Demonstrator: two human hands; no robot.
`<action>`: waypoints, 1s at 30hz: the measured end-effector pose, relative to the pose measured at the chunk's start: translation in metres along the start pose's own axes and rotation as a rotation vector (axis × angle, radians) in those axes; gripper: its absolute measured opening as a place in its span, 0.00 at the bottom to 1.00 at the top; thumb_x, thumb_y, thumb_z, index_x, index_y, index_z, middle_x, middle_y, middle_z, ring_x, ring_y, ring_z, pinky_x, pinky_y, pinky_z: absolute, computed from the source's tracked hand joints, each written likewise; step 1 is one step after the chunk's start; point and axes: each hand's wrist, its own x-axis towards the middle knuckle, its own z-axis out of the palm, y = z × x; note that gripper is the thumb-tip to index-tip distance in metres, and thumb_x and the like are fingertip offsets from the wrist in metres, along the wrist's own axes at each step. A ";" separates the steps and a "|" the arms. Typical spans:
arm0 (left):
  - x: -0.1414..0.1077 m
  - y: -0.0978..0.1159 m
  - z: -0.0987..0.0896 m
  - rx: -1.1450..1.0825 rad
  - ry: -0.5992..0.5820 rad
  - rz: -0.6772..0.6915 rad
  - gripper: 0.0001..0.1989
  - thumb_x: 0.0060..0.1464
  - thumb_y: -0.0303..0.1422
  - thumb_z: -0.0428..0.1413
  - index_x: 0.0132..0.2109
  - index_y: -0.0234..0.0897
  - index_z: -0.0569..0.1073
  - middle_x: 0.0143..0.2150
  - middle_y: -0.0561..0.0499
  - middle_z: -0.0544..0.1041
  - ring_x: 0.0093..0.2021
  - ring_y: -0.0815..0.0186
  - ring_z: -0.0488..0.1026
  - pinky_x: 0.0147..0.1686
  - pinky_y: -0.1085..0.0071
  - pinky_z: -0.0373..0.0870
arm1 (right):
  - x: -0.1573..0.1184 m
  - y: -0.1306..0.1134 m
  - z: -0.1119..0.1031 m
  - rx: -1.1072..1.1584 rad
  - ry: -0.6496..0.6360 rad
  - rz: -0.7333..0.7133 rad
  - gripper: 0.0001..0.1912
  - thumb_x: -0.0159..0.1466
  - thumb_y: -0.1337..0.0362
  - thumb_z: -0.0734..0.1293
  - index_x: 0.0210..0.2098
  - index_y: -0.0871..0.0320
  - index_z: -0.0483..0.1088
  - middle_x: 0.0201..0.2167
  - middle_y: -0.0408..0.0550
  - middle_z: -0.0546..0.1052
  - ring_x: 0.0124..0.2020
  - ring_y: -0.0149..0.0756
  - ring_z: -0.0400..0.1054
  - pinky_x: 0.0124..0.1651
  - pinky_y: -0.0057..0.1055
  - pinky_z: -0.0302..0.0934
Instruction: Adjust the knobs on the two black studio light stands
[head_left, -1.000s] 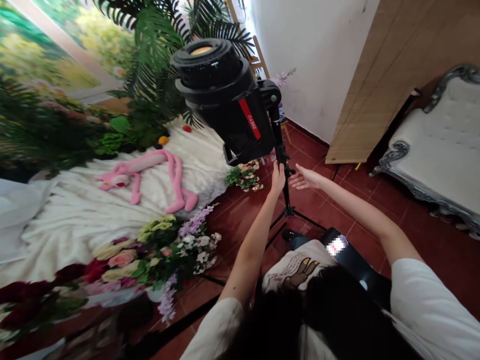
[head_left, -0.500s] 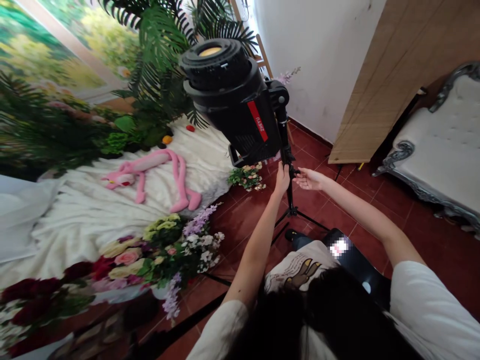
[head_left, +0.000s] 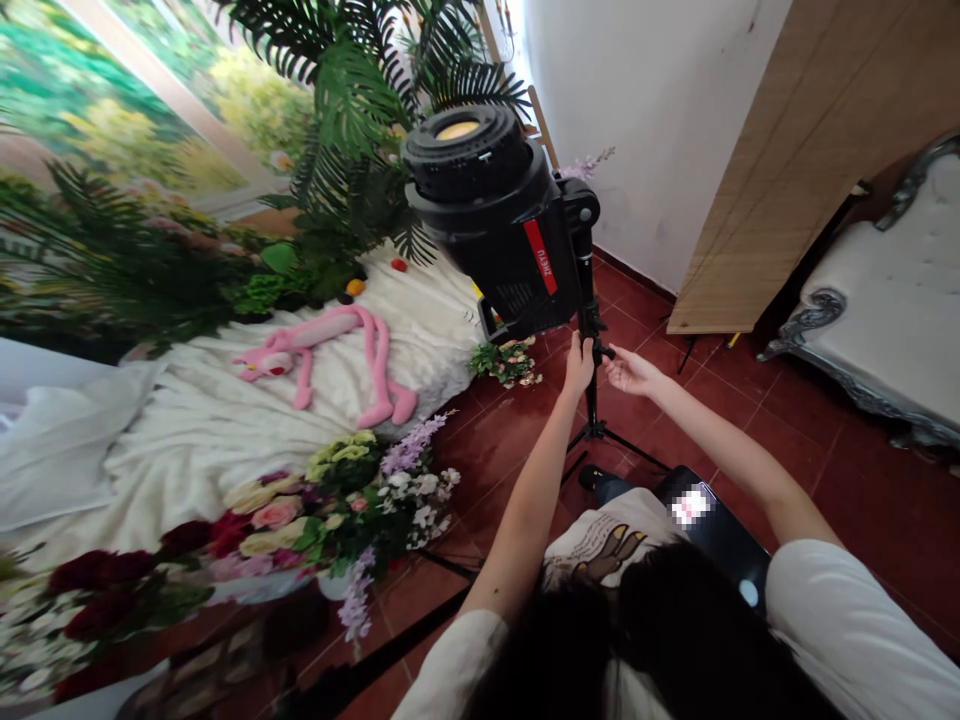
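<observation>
A black studio light (head_left: 517, 260) with a red label is mounted on top of a black light stand (head_left: 592, 405). My left hand (head_left: 579, 365) is wrapped round the stand's pole just below the lamp. On the pole's right side, my right hand (head_left: 628, 372) has its fingertips at a small black locking knob (head_left: 606, 352), fingers curled around it. The stand's legs spread on the floor in front of my body. The lamp's round front faces up and to the left.
A pink plush toy (head_left: 341, 345) lies on a white fur-covered platform (head_left: 187, 400). Flower arrangements (head_left: 300, 510) stand left, below palm leaves (head_left: 352, 100). A tan panel (head_left: 720, 230) and a white tufted sofa (head_left: 885, 290) are right. A black surface with a lit screen (head_left: 691, 503) lies by my lap.
The whole view has shifted, so the lamp, stand and room appear slightly further right and lower. My left hand stays on the pole and my right fingers remain at the knob.
</observation>
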 end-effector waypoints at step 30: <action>-0.001 0.008 0.004 -0.129 -0.005 -0.026 0.26 0.65 0.46 0.45 0.64 0.38 0.60 0.60 0.40 0.71 0.63 0.64 0.67 0.62 0.64 0.64 | 0.036 -0.017 0.064 -0.769 -0.012 -0.802 0.23 0.60 0.55 0.69 0.52 0.51 0.63 0.48 0.50 0.74 0.56 0.45 0.66 0.56 0.41 0.65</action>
